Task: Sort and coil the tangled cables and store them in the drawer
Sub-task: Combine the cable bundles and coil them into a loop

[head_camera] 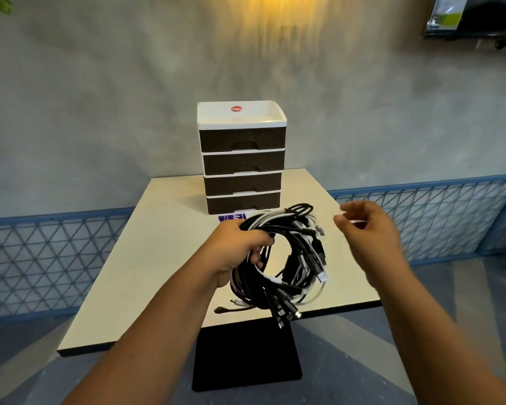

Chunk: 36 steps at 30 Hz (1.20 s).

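Observation:
A thick bundle of black and white cables (pixel 298 258) is wound into a ring and held above the cream table (pixel 146 258). My left hand (pixel 237 249) grips the ring's left side, fingers curled through its middle. Several plug ends dangle from the bottom of the ring. My right hand (pixel 368 232) hovers to the right of the bundle, blurred, its fingers bent and apparently pinching a thin white cable end. Behind the bundle stands a drawer unit (pixel 241 159) with dark drawer fronts, all pushed in, and a white top tray.
A purple packet (pixel 230 217) lies at the foot of the drawer unit. One black plug end (pixel 221 310) lies on the table near its front edge. A blue lattice railing (pixel 41 249) runs behind the table on both sides.

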Motion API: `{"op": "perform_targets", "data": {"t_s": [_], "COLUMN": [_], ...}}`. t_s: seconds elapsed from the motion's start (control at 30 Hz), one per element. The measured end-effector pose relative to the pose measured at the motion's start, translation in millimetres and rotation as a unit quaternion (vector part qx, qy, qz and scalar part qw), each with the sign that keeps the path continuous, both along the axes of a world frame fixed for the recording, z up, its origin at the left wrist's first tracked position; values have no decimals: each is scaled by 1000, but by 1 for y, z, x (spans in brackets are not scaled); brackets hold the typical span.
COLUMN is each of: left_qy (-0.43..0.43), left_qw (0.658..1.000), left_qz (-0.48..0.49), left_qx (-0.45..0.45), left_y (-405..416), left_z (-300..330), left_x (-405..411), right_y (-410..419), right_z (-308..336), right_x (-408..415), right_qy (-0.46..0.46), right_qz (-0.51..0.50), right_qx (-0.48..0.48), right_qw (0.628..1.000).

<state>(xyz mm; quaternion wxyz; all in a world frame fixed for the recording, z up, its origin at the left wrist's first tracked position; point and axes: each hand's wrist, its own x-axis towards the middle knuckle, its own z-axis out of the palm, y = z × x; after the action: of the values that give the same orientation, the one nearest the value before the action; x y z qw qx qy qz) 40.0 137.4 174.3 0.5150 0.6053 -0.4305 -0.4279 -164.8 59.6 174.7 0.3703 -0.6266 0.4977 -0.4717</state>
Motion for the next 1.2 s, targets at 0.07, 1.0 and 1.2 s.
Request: {"op": "perform_targets", "data": {"t_s": [0.07,1.0,1.2], "left_qy": [-3,-49,-105], "left_qw": [999,989,985], "left_qz": [36,-45,-29], "left_qx": [-13,-136,-135], "left_y": [-6,-35,-42], "left_z": [0,43,56], "left_x": [3,13,22], "right_y": [33,42,35], "right_z": [6,20,49], "right_x": [12,64,49], "right_qy": [-67,-235,-157], "right_qz": [29,247,291], "right_qx": [-71,128,187], "right_qw": [995,931,925]}}
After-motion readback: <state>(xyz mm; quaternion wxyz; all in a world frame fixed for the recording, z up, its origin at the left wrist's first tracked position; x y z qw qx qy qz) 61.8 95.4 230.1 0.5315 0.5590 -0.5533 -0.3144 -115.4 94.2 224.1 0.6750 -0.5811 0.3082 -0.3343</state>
